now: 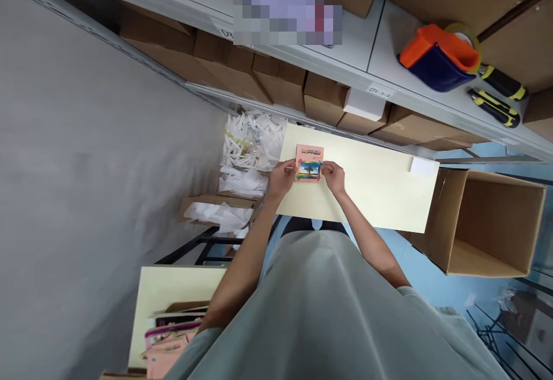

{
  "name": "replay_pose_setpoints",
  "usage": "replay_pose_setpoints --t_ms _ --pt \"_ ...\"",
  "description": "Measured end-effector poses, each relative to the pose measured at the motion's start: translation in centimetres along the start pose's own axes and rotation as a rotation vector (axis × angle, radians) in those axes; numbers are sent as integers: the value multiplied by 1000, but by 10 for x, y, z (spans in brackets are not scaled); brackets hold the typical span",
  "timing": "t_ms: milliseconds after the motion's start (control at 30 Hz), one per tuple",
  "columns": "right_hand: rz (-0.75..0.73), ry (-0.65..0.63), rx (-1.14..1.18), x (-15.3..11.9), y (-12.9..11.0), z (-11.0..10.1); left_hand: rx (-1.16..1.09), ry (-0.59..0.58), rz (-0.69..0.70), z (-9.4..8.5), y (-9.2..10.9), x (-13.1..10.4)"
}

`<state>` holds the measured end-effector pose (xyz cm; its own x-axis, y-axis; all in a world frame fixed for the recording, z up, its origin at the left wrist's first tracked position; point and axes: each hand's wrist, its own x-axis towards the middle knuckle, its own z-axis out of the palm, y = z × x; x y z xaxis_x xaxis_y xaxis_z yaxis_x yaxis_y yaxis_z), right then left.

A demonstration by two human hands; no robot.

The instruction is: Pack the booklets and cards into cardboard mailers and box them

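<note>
A small pink booklet (pixel 310 152) with a rainbow-framed tree picture on its front lies over the pale yellow table (pixel 380 183), square to my body. My left hand (pixel 283 177) pinches its left edge, fingers closed. At the opposite edge, the fingertips of my right hand (pixel 334 177) are closed on the booklet's right side. Whether the booklet rests on the tabletop or is slightly raised, I cannot tell. A small white paper (pixel 422 166) sits at the table's far right corner.
White paper scraps (pixel 248 144) fill the space left of the table. An open cardboard box (pixel 496 224) stands at right. Above, a shelf (pixel 354 40) holds an orange-and-blue tape dispenser (pixel 440 57) and box cutters (pixel 495 106). Pink packets (pixel 168 348) lie on a side table (pixel 173 282).
</note>
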<state>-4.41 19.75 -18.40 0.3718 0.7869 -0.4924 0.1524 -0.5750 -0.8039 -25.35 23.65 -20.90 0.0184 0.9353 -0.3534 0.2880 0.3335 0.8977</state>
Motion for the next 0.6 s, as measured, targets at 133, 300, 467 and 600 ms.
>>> replay_pose_setpoints --t_ms 133,300,467,600 --pt "63 40 -45 44 -14 44 31 -11 -65 -10 -22 60" --pt "118 89 -113 69 -15 69 49 -42 -117 -6 -37 98" --pt "120 149 -105 61 -14 67 14 -27 -153 -6 -42 92" --pt "60 145 -42 33 -12 43 -72 37 -118 -12 -37 59"
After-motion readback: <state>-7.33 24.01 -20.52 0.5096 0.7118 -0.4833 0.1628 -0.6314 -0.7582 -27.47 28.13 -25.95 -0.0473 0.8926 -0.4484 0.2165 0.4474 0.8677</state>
